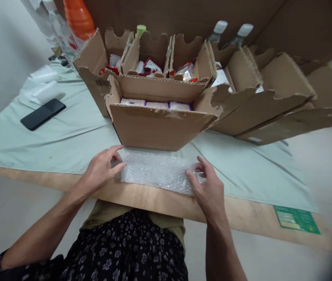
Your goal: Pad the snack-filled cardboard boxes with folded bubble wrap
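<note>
A sheet of bubble wrap [157, 169] lies flat at the table's near edge. My left hand [103, 168] pinches its left end with curled fingers. My right hand [208, 187] grips its right end the same way. Just behind the wrap stands an open cardboard box [157, 125] with white and purple packs [155, 104] lined up inside.
More open cardboard boxes [271, 97] stand behind and to the right, some holding red and white packets. A black phone [43, 114] lies on the pale green cloth [51, 136] at left. Bottles [79, 17] stand at the back. A green label [296, 219] sits on the wooden table edge.
</note>
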A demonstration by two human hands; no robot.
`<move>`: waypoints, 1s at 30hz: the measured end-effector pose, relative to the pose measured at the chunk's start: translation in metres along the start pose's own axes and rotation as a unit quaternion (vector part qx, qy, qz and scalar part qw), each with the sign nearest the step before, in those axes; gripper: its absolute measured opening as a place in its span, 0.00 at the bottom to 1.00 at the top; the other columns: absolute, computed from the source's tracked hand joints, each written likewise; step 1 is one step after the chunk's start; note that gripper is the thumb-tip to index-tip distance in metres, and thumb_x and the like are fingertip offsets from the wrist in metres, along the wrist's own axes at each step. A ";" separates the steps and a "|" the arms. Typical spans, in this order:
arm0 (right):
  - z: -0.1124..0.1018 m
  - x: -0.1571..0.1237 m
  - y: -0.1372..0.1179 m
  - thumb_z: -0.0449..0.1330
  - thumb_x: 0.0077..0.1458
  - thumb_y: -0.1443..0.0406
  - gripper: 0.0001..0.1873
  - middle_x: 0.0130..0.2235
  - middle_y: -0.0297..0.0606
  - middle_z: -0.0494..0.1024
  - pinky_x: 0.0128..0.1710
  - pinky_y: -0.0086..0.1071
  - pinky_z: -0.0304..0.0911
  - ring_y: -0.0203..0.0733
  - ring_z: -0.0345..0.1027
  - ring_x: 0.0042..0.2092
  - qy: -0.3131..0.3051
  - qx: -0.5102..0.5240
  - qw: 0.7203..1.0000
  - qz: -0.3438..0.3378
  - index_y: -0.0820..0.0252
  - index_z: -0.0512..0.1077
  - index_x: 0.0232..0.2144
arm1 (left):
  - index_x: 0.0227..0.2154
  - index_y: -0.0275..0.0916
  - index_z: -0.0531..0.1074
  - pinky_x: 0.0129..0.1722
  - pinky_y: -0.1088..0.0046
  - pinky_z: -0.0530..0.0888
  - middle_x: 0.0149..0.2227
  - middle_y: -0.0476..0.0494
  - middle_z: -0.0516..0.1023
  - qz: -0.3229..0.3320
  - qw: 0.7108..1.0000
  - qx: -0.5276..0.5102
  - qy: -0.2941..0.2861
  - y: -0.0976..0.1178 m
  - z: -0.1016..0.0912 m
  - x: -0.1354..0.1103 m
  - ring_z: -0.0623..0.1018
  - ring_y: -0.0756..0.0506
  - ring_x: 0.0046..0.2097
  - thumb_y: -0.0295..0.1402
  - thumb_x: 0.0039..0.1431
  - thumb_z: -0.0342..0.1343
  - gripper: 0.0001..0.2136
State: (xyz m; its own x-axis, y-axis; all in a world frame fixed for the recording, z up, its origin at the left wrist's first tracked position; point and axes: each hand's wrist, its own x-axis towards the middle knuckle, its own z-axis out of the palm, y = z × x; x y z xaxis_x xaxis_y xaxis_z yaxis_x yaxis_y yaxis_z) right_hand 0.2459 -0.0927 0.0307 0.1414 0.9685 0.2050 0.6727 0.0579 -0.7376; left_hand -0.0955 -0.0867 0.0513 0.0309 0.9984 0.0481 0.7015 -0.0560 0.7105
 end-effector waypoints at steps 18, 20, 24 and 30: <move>0.031 -0.041 0.011 0.51 0.71 0.55 0.33 0.73 0.46 0.58 0.71 0.50 0.46 0.52 0.51 0.73 -0.179 -0.275 0.909 -0.256 0.61 0.55 0.72 | 0.70 0.29 0.54 0.72 0.45 0.49 0.74 0.22 0.52 0.229 0.910 0.326 -0.114 0.001 0.069 -0.036 0.52 0.28 0.75 0.52 0.71 0.44 0.35; 0.005 -0.047 0.032 0.48 0.72 0.57 0.30 0.72 0.46 0.61 0.70 0.50 0.47 0.52 0.54 0.72 -0.140 -0.294 0.918 -0.227 0.59 0.57 0.71 | 0.70 0.30 0.53 0.72 0.45 0.49 0.74 0.23 0.52 0.223 0.920 0.303 -0.110 0.003 0.067 -0.037 0.52 0.29 0.75 0.52 0.71 0.45 0.35; -0.024 -0.043 0.048 0.45 0.72 0.59 0.23 0.62 0.46 0.76 0.61 0.48 0.59 0.53 0.65 0.66 -0.035 -0.275 0.945 -0.171 0.57 0.71 0.60 | 0.69 0.35 0.57 0.70 0.44 0.55 0.73 0.27 0.56 0.222 0.938 0.260 -0.062 0.005 0.059 -0.037 0.56 0.30 0.74 0.48 0.72 0.44 0.30; 0.005 -0.004 0.027 0.54 0.66 0.53 0.24 0.61 0.55 0.75 0.58 0.53 0.61 0.62 0.66 0.63 -0.033 -0.260 0.956 -0.134 0.63 0.73 0.55 | 0.52 0.33 0.76 0.50 0.49 0.72 0.45 0.29 0.80 0.036 0.958 0.275 0.068 0.006 0.042 -0.017 0.76 0.30 0.49 0.43 0.66 0.53 0.20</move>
State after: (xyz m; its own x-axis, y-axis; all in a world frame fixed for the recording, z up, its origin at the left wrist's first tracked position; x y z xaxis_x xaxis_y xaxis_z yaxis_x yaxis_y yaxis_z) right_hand 0.2598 -0.0938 0.0073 -0.1205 0.9501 0.2877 0.9509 0.1937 -0.2413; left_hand -0.0623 -0.1030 0.0253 0.0279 0.9793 0.2004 0.9715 -0.0737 0.2253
